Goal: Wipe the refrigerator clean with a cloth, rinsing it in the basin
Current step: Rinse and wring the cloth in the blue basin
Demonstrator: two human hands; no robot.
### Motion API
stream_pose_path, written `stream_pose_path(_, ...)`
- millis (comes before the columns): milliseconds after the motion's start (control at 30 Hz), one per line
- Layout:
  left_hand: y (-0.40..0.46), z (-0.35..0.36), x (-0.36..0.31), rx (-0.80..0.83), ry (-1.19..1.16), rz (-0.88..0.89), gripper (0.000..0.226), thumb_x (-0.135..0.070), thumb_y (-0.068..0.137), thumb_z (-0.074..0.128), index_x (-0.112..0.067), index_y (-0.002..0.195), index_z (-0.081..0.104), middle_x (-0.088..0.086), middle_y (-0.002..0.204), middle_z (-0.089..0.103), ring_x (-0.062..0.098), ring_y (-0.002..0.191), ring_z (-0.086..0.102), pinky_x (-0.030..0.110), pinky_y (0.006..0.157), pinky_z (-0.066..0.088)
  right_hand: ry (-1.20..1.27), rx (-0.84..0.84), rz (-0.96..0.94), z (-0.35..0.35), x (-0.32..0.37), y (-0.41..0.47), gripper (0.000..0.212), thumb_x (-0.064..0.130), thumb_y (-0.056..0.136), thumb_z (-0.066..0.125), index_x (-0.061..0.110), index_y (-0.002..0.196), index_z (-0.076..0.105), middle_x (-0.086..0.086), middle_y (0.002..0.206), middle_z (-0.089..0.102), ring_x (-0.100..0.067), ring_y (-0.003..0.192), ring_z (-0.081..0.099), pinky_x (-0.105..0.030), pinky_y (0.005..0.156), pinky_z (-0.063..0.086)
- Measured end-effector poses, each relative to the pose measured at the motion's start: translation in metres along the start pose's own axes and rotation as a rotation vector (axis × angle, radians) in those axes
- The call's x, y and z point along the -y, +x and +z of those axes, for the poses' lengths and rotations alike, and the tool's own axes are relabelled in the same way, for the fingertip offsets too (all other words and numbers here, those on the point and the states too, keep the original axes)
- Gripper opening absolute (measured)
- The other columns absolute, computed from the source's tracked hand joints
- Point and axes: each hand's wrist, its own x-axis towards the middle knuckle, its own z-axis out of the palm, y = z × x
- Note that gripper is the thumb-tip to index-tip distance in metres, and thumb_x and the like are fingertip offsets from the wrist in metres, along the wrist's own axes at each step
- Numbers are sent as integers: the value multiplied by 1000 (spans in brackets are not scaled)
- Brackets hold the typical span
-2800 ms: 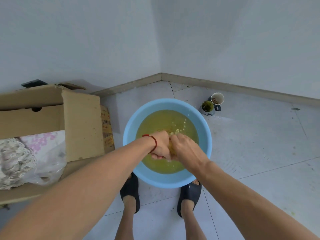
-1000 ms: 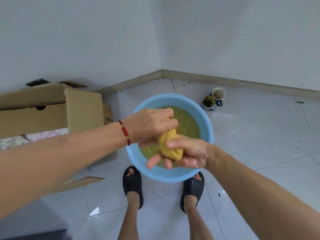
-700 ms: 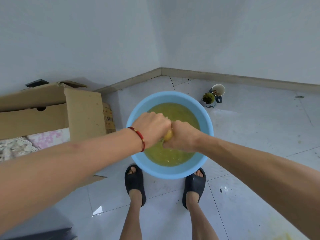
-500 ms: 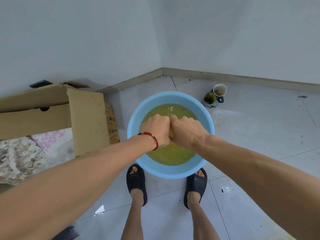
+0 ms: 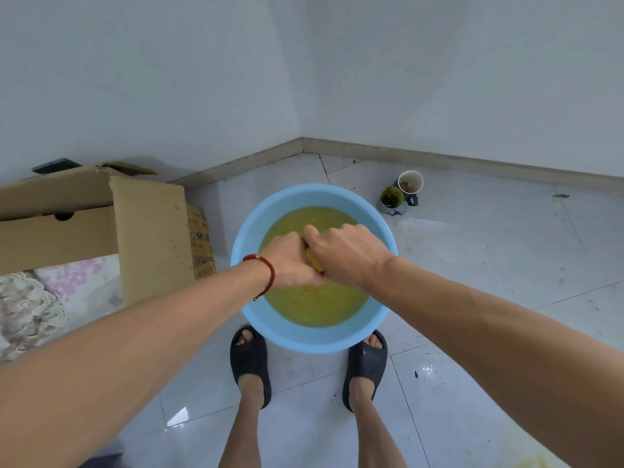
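Far left, a cardboard box (image 5: 91, 228) sat open on the floor (image 5: 506, 265), patterned fabric inside. Then the left hand (image 5: 290, 261), red bracelet at its wrist, and the right hand (image 5: 344, 255) were fisted knuckle to knuckle around the yellow cloth (image 5: 313, 263), wringing it over the blue basin (image 5: 314, 336) of murky yellow water. Two cups (image 5: 401, 192) stood beyond, right. By my read, the rinse was nearly done; the refrigerator wasn't in view, so wiping remained.

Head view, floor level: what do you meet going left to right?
Cardboard box → left hand → yellow cloth gripped between both hands → right hand, all three over the blue basin → two cups.
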Motion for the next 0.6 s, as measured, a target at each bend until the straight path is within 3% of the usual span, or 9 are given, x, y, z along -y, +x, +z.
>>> stream_pose_path(100,5,-8,0,-34,259,111,21,-20,75,75,-16,64,57,-2,58,56,20,58,56,30,52,47,132,102,122,-7,4,-1,28,16,93,64,11,109,43,3,75,44,-30,71,52,-36,58,36)
stream_pose_path(167,7,-12,4,-163,530,236,19,-10,76,67,-15,65,52,-1,65,54,28,65,57,35,55,46,419,316,193,-12,-1,-1,31,23,90,73,16,102,45,4,78,48,-24,77,54,-32,66,42)
stream_pose_path(267,8,-20,17,-343,725,562,14,-3,78,66,-14,78,58,2,77,50,30,64,52,39,54,45,1389,665,230,-16,-21,-8,17,20,91,65,8,102,58,-12,91,56,-25,85,54,-36,80,54)
stream_pose_path(333,8,-24,27,-442,720,762,13,0,76,71,-10,82,64,5,77,55,30,60,55,38,47,45,1806,769,265,-13,-37,-15,36,16,95,61,-3,125,59,-18,115,58,-30,106,57,-40,90,58)
stream_pose_path(400,7,-27,31,-503,718,893,12,0,79,73,-9,84,66,6,79,57,27,60,55,37,44,46,1836,798,203,-8,-39,-19,49,19,96,65,-8,136,54,-16,121,62,-28,113,62,-40,96,59)
stream_pose_path(500,3,-31,25,-558,713,1021,6,-2,86,67,-8,87,69,7,80,59,25,61,54,38,43,47,1869,770,194,-6,-15,-24,33,17,88,70,4,117,60,-8,99,61,-20,95,68,-44,92,60)
stream_pose_path(567,1,-35,20,-563,720,1076,7,-1,85,67,-8,84,69,7,77,58,24,58,52,35,41,44,2064,666,205,-2,6,-28,29,5,86,61,2,115,60,-10,98,62,-26,103,70,-56,94,58)
stream_pose_path(600,0,-36,18,-555,750,1102,9,0,84,70,-8,81,68,6,75,56,23,56,51,33,39,41,2147,612,213,0,14,-29,38,-1,85,53,-1,123,58,-13,106,64,-31,112,70,-57,94,58)
